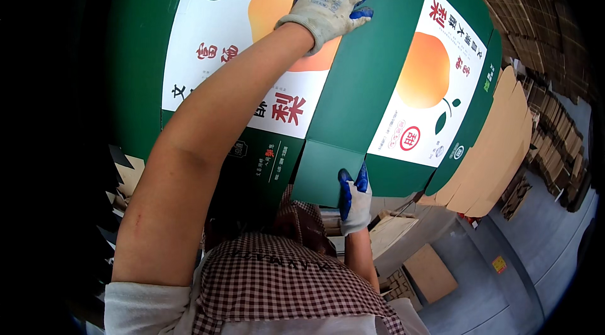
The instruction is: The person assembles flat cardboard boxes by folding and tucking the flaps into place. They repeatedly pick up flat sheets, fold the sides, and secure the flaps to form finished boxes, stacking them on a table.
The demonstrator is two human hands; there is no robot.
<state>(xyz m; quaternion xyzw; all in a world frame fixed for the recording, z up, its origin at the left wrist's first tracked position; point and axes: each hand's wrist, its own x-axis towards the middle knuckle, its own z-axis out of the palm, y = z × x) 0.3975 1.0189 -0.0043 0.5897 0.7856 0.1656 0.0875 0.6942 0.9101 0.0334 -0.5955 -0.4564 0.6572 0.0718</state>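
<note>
A large printed cardboard sheet (350,92), green with white panels and orange fruit pictures, fills the upper middle of the view. It has fold lines and flaps, like a fruit carton laid out flat. My left hand (331,6), in a grey-white work glove with blue fingertips, rests on the far part of the sheet with its fingers spread. Close to my body, my right hand (357,199), gloved alike, holds the edge of a plain green flap (328,171). Some of its fingers are hidden behind the cardboard.
Stacks of brown cardboard (529,13) stand at the far right. Plain tan cardboard (488,152) shows past the sheet's right edge. A cardboard piece (430,272) lies low on the right by the grey floor (485,297). My checked apron (271,278) is close below the sheet.
</note>
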